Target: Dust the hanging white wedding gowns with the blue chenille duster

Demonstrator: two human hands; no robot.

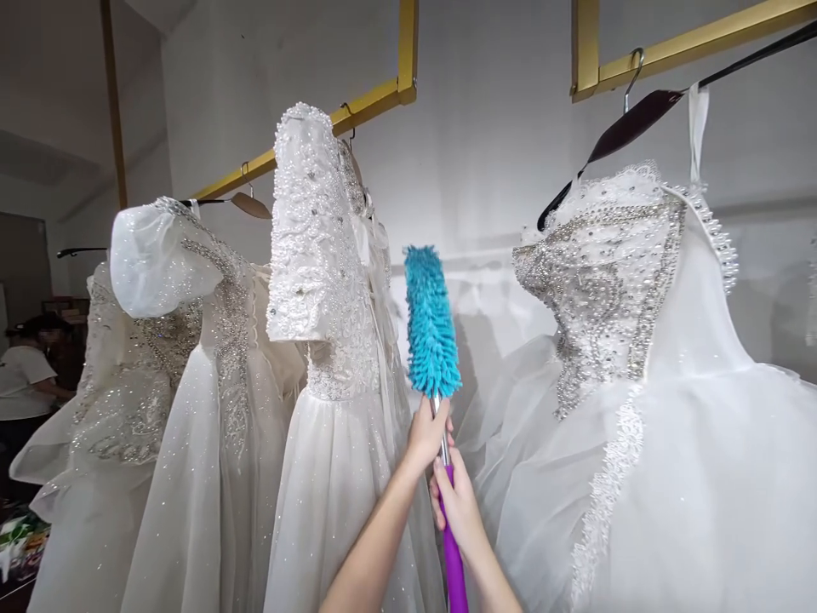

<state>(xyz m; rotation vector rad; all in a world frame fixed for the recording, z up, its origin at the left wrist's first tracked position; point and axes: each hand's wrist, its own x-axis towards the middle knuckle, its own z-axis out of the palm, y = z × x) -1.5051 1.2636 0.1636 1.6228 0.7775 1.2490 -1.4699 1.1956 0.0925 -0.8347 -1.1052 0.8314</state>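
Note:
A duster (432, 319) with a fluffy turquoise head stands upright before me, between white beaded gowns. My left hand (426, 436) wraps its silver shaft just below the head. Lower down, my right hand (456, 498) is closed around the duster where the shaft meets the purple handle. To the left of the duster hangs a gown (332, 477) with a pearl-covered sleeve. On the right is a wide-skirted gown (708, 477) with a silver beaded bodice. The duster head appears apart from both gowns, in front of the wall.
Gold rails (376, 100) on the wall carry the gowns on hangers, one a dark hanger (635, 128) at right. More beaded gowns (191, 409) hang at left. A person in a white top (24, 383) is at the far left, with a colourful pile (22, 545) below.

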